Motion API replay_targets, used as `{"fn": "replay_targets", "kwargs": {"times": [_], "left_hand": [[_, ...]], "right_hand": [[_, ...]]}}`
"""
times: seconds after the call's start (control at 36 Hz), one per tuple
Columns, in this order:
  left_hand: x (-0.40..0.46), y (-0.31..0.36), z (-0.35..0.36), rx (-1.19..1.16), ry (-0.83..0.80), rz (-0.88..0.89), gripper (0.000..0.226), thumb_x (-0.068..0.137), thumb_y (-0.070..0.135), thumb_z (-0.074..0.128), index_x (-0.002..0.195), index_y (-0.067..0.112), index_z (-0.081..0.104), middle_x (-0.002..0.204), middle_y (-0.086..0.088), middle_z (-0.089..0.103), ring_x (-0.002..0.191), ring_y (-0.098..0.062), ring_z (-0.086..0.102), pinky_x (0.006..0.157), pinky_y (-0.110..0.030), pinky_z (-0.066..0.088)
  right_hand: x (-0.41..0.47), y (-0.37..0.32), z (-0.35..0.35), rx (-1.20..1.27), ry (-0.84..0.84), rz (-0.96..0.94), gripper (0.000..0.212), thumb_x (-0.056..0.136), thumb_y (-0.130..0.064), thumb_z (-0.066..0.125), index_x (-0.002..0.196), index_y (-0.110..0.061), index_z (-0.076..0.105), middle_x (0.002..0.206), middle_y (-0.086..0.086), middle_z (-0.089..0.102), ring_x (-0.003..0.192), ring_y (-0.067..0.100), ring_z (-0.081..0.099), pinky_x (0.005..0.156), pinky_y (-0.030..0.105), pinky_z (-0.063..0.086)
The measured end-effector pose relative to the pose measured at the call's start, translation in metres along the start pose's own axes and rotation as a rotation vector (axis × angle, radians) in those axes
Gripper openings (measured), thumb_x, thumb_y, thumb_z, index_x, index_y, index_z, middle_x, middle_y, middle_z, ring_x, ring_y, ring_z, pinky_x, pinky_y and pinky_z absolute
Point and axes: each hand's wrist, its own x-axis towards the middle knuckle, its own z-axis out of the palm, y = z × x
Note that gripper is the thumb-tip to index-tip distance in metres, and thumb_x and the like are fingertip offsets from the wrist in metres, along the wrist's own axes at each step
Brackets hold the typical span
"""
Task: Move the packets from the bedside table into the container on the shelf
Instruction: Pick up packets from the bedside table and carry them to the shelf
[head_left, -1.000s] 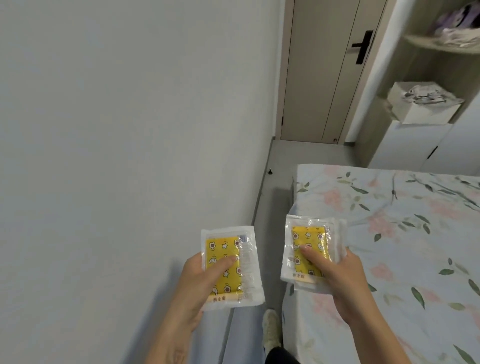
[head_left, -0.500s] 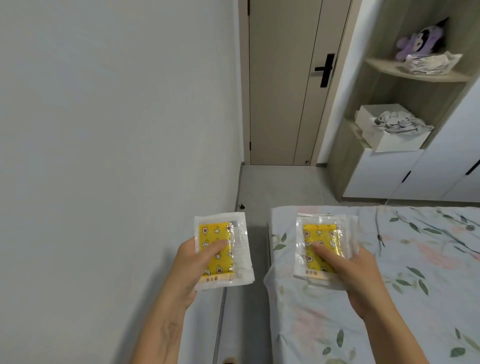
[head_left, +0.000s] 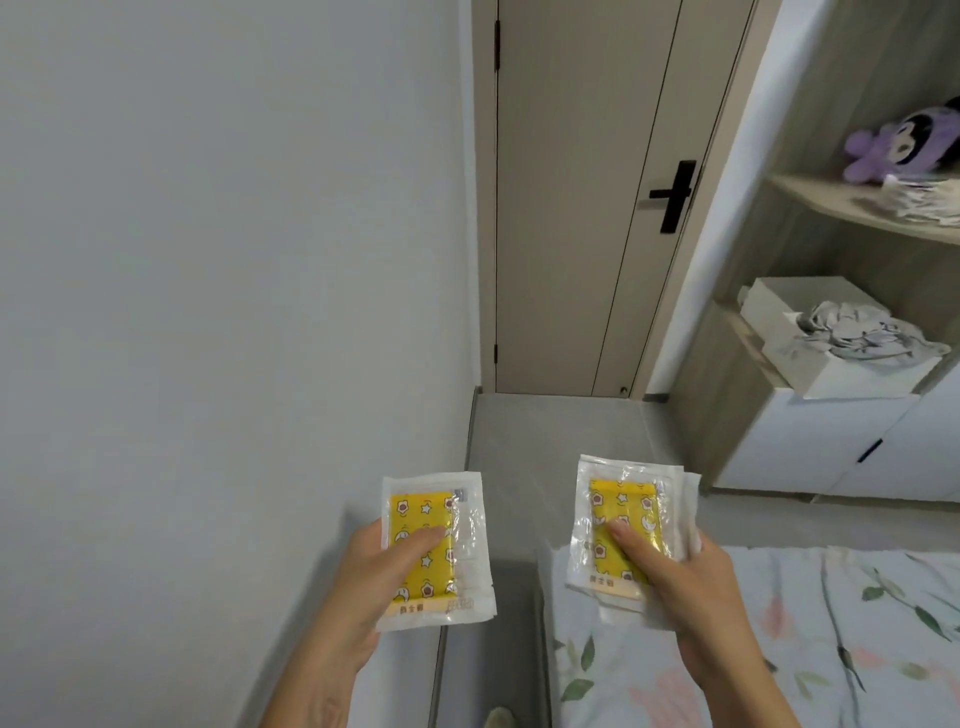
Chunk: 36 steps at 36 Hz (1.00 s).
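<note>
My left hand (head_left: 363, 587) grips a clear packet with a yellow star-printed insert (head_left: 436, 551), thumb on top, held flat in front of me. My right hand (head_left: 691, 587) holds a small stack of the same packets (head_left: 621, 514), thumb pressed on the top one. Both are held over the gap between the wall and the bed. A white open container (head_left: 831, 374) with crumpled grey-white contents sits on the lower shelf at the right, well ahead of both hands.
A floral bedsheet (head_left: 779, 649) covers the bed at lower right. A narrow grey floor strip (head_left: 519, 441) leads to a beige door (head_left: 587, 208). The wooden shelf unit (head_left: 831, 208) carries a purple plush toy (head_left: 893, 140) and more packets (head_left: 924, 197) on its upper shelf.
The view has moved forward along the bed and lifted, bringing the door and the shelf with its container closer and larger. Both hands keep the same hold on their packets.
</note>
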Motion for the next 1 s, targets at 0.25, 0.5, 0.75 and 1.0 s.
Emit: {"fn": "replay_targets", "kwargs": {"times": [0.25,0.5,0.75,1.0], "left_hand": [[0.118,0.086,0.026,-0.012,-0.019,0.015,0.009,0.086,0.016,0.066,0.093,0.017,0.071,0.077,-0.003,0.076,0.076,-0.023,0.071,0.064,-0.033,0.054],[0.191,0.14,0.049,-0.006,-0.006,0.098,0.008,0.084,0.012,0.067,0.089,0.017,0.072,0.079,-0.004,0.075,0.076,-0.024,0.07,0.068,-0.035,0.055],[0.3,0.183,0.091,-0.028,-0.036,0.103,0.008,0.086,0.013,0.066,0.087,0.019,0.07,0.072,0.002,0.074,0.064,-0.013,0.07,0.056,-0.027,0.053],[0.482,0.263,0.192,0.013,-0.166,0.112,0.007,0.086,0.014,0.066,0.085,0.021,0.069,0.07,0.005,0.074,0.061,-0.01,0.07,0.055,-0.026,0.053]], "right_hand": [[0.135,-0.056,0.06,0.044,-0.043,0.0,0.021,0.073,-0.015,0.079,0.091,-0.011,0.069,0.078,0.004,0.076,0.073,0.023,0.073,0.061,0.032,0.056],[0.226,-0.094,0.089,0.036,-0.061,-0.059,0.016,0.076,-0.015,0.078,0.089,-0.011,0.07,0.077,0.001,0.076,0.067,0.012,0.072,0.053,0.02,0.054],[0.341,-0.129,0.103,0.056,-0.002,-0.088,0.015,0.075,-0.015,0.078,0.087,-0.014,0.069,0.075,-0.002,0.075,0.063,0.008,0.071,0.049,0.017,0.052],[0.518,-0.168,0.1,0.068,0.137,-0.09,0.018,0.073,-0.019,0.079,0.086,-0.01,0.069,0.074,0.001,0.075,0.062,0.01,0.071,0.05,0.021,0.052]]}}
